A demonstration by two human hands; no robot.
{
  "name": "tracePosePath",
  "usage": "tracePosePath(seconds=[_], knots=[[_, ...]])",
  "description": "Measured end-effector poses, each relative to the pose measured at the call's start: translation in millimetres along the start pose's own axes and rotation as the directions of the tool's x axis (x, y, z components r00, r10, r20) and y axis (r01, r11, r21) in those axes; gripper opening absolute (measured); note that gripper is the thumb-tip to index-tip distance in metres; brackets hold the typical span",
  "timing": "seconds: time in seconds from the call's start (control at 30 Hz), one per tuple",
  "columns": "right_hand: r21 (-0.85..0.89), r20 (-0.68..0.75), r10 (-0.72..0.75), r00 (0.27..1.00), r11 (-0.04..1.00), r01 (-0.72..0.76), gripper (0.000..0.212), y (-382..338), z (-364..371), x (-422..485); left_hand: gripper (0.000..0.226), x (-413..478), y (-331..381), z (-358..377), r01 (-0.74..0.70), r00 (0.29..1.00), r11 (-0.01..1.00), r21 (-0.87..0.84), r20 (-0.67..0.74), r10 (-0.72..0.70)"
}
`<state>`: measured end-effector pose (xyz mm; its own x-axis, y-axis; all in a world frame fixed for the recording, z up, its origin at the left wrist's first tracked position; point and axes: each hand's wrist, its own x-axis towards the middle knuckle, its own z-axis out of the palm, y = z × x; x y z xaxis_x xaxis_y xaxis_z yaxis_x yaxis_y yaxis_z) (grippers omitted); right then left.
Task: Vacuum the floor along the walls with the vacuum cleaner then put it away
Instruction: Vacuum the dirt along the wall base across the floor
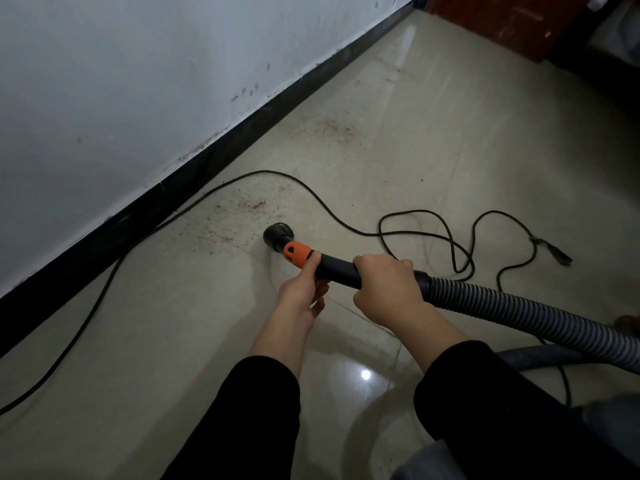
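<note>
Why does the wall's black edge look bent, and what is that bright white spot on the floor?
Head view: the wide-angle lens slightly bows the black skirting board; the spot is a light reflected off the glossy beige floor tiles; the brown dust by the round black vacuum nozzle looks sharp.

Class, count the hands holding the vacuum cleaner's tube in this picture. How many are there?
2. The left hand grips the tube at the orange collar; the right hand wraps it farther back, beside the ribbed hose. None looks hidden.
</note>
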<state>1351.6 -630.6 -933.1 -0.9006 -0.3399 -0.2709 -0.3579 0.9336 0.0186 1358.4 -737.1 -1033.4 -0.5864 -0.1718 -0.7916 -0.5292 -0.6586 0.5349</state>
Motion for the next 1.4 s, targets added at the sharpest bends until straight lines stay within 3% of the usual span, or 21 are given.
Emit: tracePosePath(seconds=[0.17, 0.37, 0.67, 1.07, 1.4], knots=[[-0.035, -0.039, -0.039, 0.998, 0.999, 0.037, 0.015, 2, 5, 0, 0.048, 3, 3, -1, 0.009, 1.000, 1.000, 0.007, 0.017, -0.009], [-0.108, -0.154, -0.099, 0.983, 0.991, 0.083, 0.029, 10, 14, 3, 0.050, 2, 7, 8, 0.010, 1.000, 0.999, 0.035, 0.026, -0.011], [-0.176, -0.178, -0.129, 0.976, 0.980, 0.097, 0.041, 15, 19, 5, 0.051, 3, 10, 18, -0.005, 1.000, 0.999, 0.048, 0.026, 0.004], [-0.105, -0.202, -0.080, 0.976, 0.993, 0.060, 0.043, 10, 22, 10, 0.054, 6, 15, 18, -0.028, 1.000, 0.999, 0.028, -0.005, 0.028], [-0.038, -0.178, -0.146, 0.973, 0.989, 0.141, 0.038, -9, 17, 15, 0.053, -1, 21, -6, -0.039, 0.997, 0.999, -0.024, -0.070, 0.037]])
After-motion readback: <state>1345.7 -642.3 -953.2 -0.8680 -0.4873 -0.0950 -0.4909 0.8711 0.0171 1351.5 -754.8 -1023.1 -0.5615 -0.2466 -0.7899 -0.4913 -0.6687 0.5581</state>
